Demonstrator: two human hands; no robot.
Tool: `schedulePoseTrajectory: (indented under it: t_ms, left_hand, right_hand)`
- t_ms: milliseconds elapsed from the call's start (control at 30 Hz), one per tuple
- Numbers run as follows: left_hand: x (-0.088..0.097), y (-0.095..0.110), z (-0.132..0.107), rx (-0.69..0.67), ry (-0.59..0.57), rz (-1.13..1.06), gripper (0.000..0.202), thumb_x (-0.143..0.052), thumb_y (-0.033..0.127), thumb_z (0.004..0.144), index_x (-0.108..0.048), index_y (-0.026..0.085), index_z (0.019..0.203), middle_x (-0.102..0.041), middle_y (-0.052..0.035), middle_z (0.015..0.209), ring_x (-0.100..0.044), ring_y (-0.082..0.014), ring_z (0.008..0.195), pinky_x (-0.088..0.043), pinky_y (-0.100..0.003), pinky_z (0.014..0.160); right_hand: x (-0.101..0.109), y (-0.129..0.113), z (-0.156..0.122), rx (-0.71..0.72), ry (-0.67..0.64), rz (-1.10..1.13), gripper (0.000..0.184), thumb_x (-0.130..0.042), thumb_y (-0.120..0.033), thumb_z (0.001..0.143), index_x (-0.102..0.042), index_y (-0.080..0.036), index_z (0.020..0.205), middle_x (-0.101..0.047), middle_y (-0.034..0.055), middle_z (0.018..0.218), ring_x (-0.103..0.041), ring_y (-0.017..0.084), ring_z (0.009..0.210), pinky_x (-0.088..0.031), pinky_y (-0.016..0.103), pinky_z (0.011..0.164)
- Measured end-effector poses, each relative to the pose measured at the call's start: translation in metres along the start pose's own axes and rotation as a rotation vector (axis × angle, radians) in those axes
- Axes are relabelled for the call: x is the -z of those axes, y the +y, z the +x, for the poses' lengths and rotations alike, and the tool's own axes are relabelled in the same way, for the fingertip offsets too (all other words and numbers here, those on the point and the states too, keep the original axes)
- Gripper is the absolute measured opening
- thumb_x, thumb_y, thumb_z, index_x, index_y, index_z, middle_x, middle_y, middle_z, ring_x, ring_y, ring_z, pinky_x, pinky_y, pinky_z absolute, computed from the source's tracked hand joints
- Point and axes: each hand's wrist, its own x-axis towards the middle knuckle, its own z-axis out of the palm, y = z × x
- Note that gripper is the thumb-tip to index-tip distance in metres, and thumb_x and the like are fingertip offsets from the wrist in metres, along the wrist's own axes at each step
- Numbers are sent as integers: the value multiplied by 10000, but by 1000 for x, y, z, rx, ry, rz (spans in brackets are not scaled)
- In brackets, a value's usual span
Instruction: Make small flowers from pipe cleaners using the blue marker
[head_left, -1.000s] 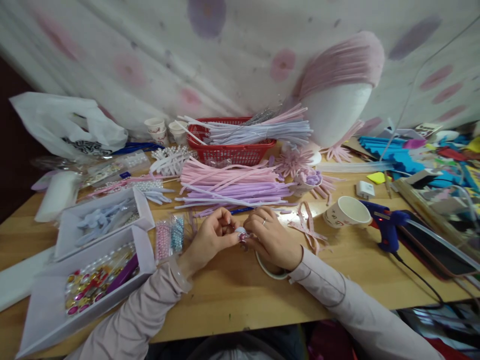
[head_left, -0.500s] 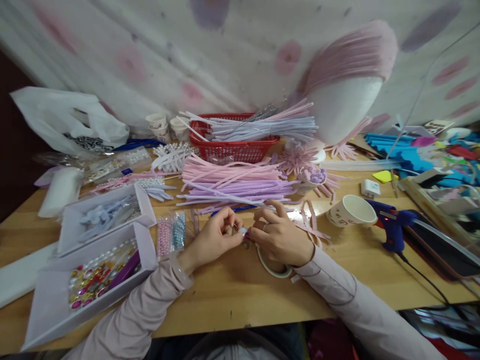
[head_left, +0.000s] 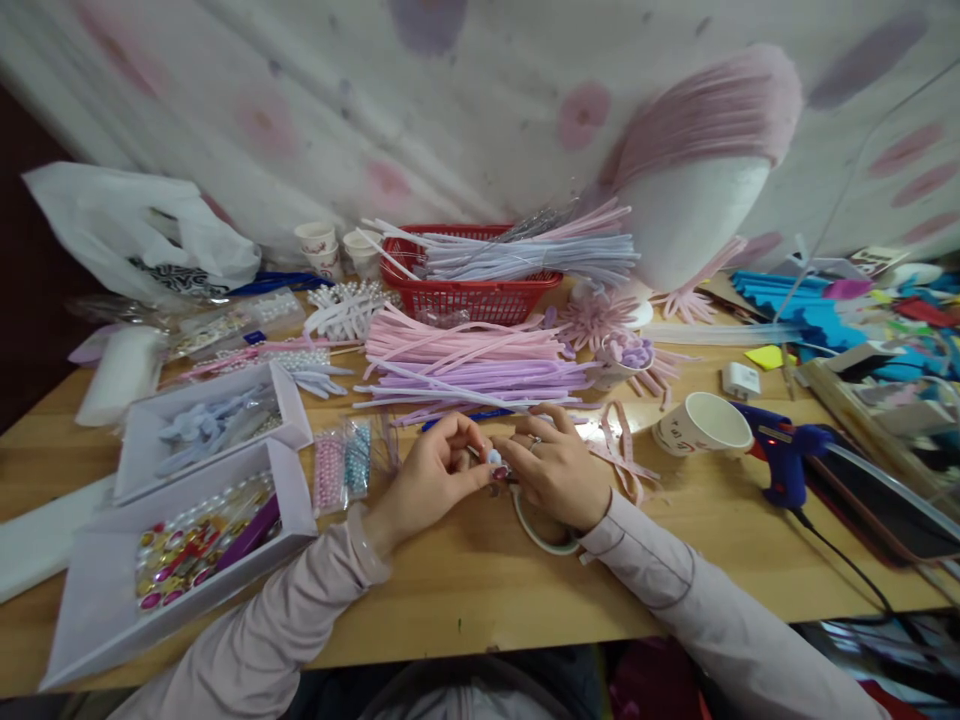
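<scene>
At the middle of the table, my left hand [head_left: 435,478] is closed in a pinch on a small pale-blue piece with a dark pink gem [head_left: 495,459]. My right hand [head_left: 561,470], with a ring on one finger, meets it from the other side, its fingertips closed on the same piece. The fingers hide much of this piece, so its exact kind is unclear. Below my right hand lies a white-edged ring [head_left: 546,543], partly covered by that hand. Just beyond the hands are bundles of purple pipe cleaners [head_left: 480,385] and pink pipe cleaners [head_left: 465,340].
To the left stand white boxes holding gems [head_left: 176,565] and pale-blue pieces [head_left: 206,430], beside bead packets [head_left: 330,470]. A red basket [head_left: 472,295] is at the back. On the right are a paper cup [head_left: 705,425], a blue glue gun [head_left: 787,465] and a phone [head_left: 885,500].
My right hand has shifted slightly left, with its fingers lower. More of the pale-blue piece and its dark pink gem shows between the hands.
</scene>
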Motion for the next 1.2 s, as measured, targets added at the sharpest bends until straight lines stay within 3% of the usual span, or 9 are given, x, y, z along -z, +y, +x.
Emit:
schedulePoseTrajectory:
  t_ms: [267, 400, 500, 633, 767, 867, 1200]
  left_hand:
    - [0, -3, 0, -158, 99, 258, 175, -718, 234, 703, -563, 175, 759, -531, -5, 846, -496, -94, 643, -402, -204, 555]
    - [-1, 2, -2, -247, 106, 363, 53, -657, 178, 726, -608, 177, 747, -546, -14, 837, -479, -92, 599, -370, -206, 517]
    - [-2, 1, -3, -326, 134, 446, 87, -619, 101, 698, -584, 180, 708, -512, 9, 735, -422, -94, 573, -331, -214, 519]
    - [-2, -2, -2, -259, 68, 403, 104, -596, 95, 673, -533, 177, 676, -421, 39, 647, -352, -89, 540, -281, -224, 499]
    - [-4, 1, -2, -106, -28, 249, 88, -590, 190, 710, -512, 173, 676, -417, 35, 635, -360, -102, 574, -289, -241, 541]
    - [-7, 5, -4, -67, -65, 202, 127, -583, 236, 739, -483, 178, 687, -415, 35, 646, -360, -106, 591, -297, -244, 559]
    - [2, 12, 0, -286, -98, 643, 186, -531, 151, 787, -426, 178, 636, -417, 35, 655, -400, -110, 619, -307, -245, 589]
  right_hand:
    - [-2, 2, 0, -58, 33, 29, 218, -466, -152, 900, -631, -163, 1042, -676, 60, 808, -528, 204, 828, -354, 371, 798]
    - [-1, -2, 0, -75, 65, 34, 233, -439, -138, 904, -642, -163, 1016, -650, 44, 720, -491, 191, 736, -351, 364, 771]
    - [-1, -6, 0, -71, 95, 48, 232, -433, -147, 903, -643, -161, 1001, -631, 36, 660, -469, 183, 693, -351, 353, 743]
    - [1, -8, 1, -42, 114, 45, 234, -423, -137, 900, -638, -155, 993, -631, 33, 651, -457, 183, 672, -353, 353, 724]
    - [3, -1, -1, 32, 110, 6, 247, -396, -128, 894, -628, -147, 977, -630, 34, 648, -464, 185, 665, -362, 364, 732]
    - [3, 5, -4, 77, 103, -6, 248, -394, -110, 881, -616, -153, 982, -642, 33, 673, -489, 184, 689, -374, 360, 769]
    - [4, 6, -2, 158, 131, -33, 243, -372, -102, 886, -602, -152, 949, -658, 27, 673, -534, 160, 655, -389, 354, 802]
